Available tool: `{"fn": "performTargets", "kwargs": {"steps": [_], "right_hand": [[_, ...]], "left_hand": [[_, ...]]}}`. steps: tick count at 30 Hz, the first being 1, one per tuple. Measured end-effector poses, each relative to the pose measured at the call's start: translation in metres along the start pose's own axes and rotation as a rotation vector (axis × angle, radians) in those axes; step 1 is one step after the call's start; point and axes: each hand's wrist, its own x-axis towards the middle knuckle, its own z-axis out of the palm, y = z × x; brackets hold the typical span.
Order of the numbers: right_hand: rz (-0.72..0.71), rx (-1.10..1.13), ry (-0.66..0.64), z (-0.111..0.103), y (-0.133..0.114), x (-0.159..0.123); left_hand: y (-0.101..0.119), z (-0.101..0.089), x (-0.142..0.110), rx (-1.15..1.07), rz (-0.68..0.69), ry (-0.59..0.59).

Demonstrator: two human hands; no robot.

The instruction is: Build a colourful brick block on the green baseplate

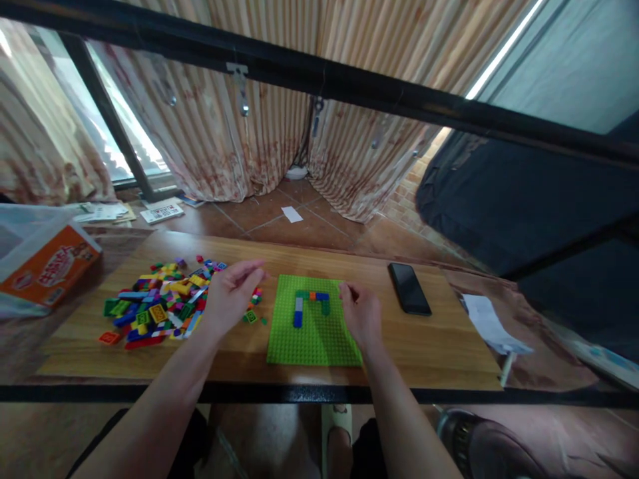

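A light green studded baseplate (309, 346) lies on the wooden table, with bricks set on it in a bent line: blue (298, 319), grey (299, 304), green (303, 294), orange (312, 296), another blue (322, 297) and a dark green one (325, 309). My left hand (232, 293) hovers between the loose brick pile (174, 299) and the plate, its fingers stretched to the right and nothing visible in them. Over the plate's right edge, my right hand (360, 313) has its fingers curled together; whatever they may hold is hidden.
A black phone (409, 288) rests on the table at the right, near a white paper (492, 324). At far left stands a clear plastic tub with an orange label (52, 266). A dark bar (309, 394) runs along the table's front edge, and another bar (349, 83) crosses above.
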Motion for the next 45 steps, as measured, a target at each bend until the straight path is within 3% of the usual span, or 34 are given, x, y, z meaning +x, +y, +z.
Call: {"fn": "performTargets", "kwargs": {"steps": [6,10,13,19,25,29,45], "right_hand": [[-0.149,0.05,-0.05,0.021,-0.019,-0.007],[-0.089,0.032,-0.056,0.028,-0.013,-0.001],[0.011,-0.012,-0.099,0.03,-0.005,0.007],[0.061,-0.129,-0.182,0.034,0.009,0.012],[0.071,-0.035,-0.226,0.04,0.02,0.014],[0.065,0.02,-0.223,0.041,0.025,0.014],[0.05,0.014,-0.19,0.045,0.025,0.013]], "left_hand": [[0.011,-0.026,0.016,-0.054,0.011,0.225],[0.001,-0.034,0.018,-0.067,-0.03,0.251],[-0.006,-0.029,0.011,0.041,0.002,0.127],[-0.012,0.012,-0.019,0.577,0.351,-0.302],[-0.023,0.049,-0.036,0.776,0.373,-0.508],[-0.028,0.058,-0.039,0.806,0.364,-0.565],[-0.036,0.069,-0.043,0.831,0.375,-0.564]]}}
